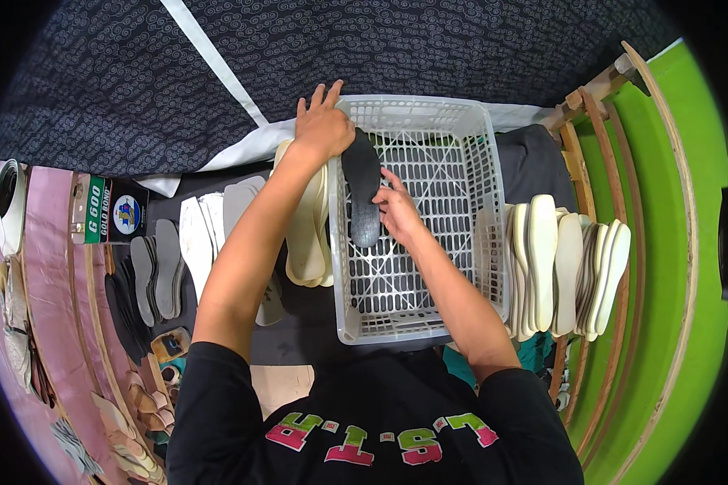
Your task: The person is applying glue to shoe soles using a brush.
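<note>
A dark shoe insole point(364, 182) is inside the translucent white plastic crate point(421, 330), along its left wall. My left hand point(323, 129) is over the crate's far left corner, with its fingers stretched out past the rim and its thumb side against the insole's far end. Lower down, my right hand point(398, 212) reaches into the crate and grips the insole's right edge, its fingertips curled there. Part of that grip is hidden. Slots in the crate floor show below the insole.
Pale insoles point(303, 250) are stacked left of the crate, partly behind my left arm. More cream insoles point(543, 250) stand in a row on the right. Grey insoles point(167, 267) and a green-and-black box point(109, 210) are farther left. A wooden rack point(594, 153) borders the right side.
</note>
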The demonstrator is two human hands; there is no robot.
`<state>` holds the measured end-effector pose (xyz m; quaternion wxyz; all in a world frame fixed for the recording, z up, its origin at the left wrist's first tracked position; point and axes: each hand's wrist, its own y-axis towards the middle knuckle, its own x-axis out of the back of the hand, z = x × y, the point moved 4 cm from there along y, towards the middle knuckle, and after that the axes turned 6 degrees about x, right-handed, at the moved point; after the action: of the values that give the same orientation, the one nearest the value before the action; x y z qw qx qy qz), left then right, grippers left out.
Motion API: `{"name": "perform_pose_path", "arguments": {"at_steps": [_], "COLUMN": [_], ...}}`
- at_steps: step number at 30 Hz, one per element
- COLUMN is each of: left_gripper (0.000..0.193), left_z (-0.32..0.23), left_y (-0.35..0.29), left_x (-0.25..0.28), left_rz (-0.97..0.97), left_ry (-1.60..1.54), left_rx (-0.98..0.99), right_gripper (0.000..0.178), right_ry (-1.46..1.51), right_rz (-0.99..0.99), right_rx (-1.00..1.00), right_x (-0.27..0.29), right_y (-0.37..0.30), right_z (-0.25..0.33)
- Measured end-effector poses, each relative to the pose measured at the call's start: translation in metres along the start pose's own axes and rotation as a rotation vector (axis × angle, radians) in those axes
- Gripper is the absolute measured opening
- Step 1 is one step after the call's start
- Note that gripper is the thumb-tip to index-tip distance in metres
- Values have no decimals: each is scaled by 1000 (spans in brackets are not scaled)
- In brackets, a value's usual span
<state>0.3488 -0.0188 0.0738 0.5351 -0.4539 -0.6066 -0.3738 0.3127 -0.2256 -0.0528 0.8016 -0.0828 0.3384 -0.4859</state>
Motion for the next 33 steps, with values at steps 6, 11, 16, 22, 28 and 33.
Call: {"name": "perform_pose_path", "arguments": {"at_steps": [6,11,16,22,28,33], "left_gripper": [42,44,48,42,48,48], "left_z": [9,20,20,8,-6,-21], "left_y": [-12,-34,-69,-122,-191,-271], "left_x": [16,22,41,45,34,9], "left_rz": [-45,-135,-416,-471,-497,-531], "left_ry": [-72,-293,-667,-792,-1356,-1595], "left_rx": [-61,-97,-95,-67,61,158], "right_gripper": [82,73,83,76,84,80], "right_ry": [-295,-622,-699,-456,-662,-750], "right_rz": [-14,-16,2,52,110,123], "right_rx": [140,225,212,144,251,507], "right_x": [-4,5,6,6,-8,-19], "right_y": [9,22,14,10,-49,-134], "right_z": [-2,1,12,20,55,47]}}
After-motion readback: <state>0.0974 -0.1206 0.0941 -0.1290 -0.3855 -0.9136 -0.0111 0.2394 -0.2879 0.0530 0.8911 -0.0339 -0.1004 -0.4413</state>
